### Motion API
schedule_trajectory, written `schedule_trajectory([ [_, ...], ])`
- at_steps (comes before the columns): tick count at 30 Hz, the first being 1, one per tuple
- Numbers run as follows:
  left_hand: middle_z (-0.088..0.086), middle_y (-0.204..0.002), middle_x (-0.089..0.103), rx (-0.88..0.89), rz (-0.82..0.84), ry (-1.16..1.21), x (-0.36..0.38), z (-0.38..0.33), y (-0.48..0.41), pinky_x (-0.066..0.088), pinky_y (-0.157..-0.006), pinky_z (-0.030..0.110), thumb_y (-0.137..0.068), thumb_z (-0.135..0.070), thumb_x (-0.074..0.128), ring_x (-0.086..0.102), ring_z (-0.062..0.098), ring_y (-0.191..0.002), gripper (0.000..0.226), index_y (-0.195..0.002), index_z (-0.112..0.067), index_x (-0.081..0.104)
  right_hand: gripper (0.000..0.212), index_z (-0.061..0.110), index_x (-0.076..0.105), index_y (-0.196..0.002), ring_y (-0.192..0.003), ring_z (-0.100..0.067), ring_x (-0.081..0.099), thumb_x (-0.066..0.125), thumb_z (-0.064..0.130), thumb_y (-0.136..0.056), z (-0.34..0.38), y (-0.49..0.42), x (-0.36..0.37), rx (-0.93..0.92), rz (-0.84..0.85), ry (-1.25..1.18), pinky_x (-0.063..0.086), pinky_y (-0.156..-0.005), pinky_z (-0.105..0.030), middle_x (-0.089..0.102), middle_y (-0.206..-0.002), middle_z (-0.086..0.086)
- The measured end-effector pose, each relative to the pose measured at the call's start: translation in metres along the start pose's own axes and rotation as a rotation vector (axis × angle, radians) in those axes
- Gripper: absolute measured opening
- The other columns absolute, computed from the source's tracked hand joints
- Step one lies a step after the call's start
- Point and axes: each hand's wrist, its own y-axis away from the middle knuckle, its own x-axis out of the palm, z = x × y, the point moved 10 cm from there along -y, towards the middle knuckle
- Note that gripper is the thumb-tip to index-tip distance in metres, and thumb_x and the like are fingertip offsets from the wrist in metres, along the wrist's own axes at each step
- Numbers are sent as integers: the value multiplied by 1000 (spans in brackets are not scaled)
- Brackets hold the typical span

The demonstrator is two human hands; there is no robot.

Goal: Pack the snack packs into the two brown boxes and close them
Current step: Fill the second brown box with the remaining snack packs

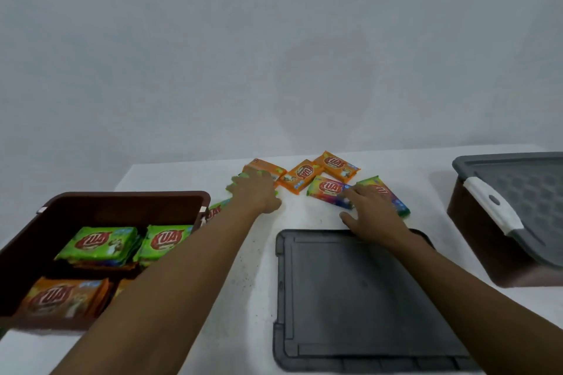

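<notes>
Where the view begins at the left, open brown box [122, 196]: it stands on the white table [249, 283], holding green snack packs [100, 242] at its far side and orange snack packs [61, 298] nearer the person.
Half-hidden pack [217, 208]: just beyond the box's right wall, mostly covered by the left forearm.
Left hand [256, 192]: stretched forward, palm down, over a green pack [234, 184] whose edges show on both sides of the fingers; motion blur hides whether the fingers grip it or only rest on it.
Orange pack [265, 167]: flat on the table, just past the left fingertips.
Two more orange packs [300, 175] [336, 163]: side by side between the hands, toward the table's far edge.
Rainbow pack [326, 190]: flat, just left of the right fingertips.
Right hand [374, 210]: fingers straight and spread, lying flat on a second rainbow pack [399, 207], thumb out to the side; nothing is gripped.
Loose grey lid [365, 298]: flat on the table, under the right wrist and forearm.
Second brown box [475, 240]: at the right edge, a grey cover [524, 189] on top with a white latch [493, 210] on its near-left side.
</notes>
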Motion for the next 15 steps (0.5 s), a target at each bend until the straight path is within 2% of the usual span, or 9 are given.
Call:
schedule_trajectory([
  [2, 27, -153, 20, -39, 18, 27, 7, 7, -10, 39, -104, 48, -87, -46, 58, 38, 42, -133, 82, -149, -9, 21, 60, 27, 35, -146, -142, -25, 28, 53, 47, -93, 3, -13, 8, 2, 63, 22, 25, -117, -48, 31, -156, -2],
  [5, 22, -142, 36, 82, -123, 2, 1, -16, -6, 45, -94, 42, -87, -39, 60, 47, 37, -122, 67, -142, -12, 34, 61, 32, 27, -150, -146, -24, 19, 47, 49, -95, 7, -26, 19, -21, 123, 69, 16, -119, -49, 20, -161, 2],
  [9, 13, -136, 36, 238, -155, 42, 0, -56, 7, 49, -89, 46, -79, -46, 69, 45, 36, -121, 69, -136, -23, 38, 46, 31, 45, -137, -134, -24, 37, 49, 45, -92, 5, -31, 13, -34, 45, 123, 26, -113, -48, 38, -148, 2],
  [12, 13, -139, 33, 302, -158, 43, 1, -69, 10, 50, -83, 45, -77, -34, 73, 41, 37, -123, 72, -136, -21, 34, 47, 31, 48, -134, -131, -23, 39, 54, 43, -90, -3, -28, 12, -10, 55, 137, 28, -112, -49, 42, -143, 0],
  [15, 10, -144, 28, 413, -131, 73, 5, -75, 10, 49, -92, 46, -72, -31, 76, 34, 36, -129, 80, -139, -18, 34, 48, 33, 47, -135, -133, -22, 37, 56, 47, -89, -11, -22, 12, 20, 56, 116, 29, -110, -51, 44, -145, 1],
])
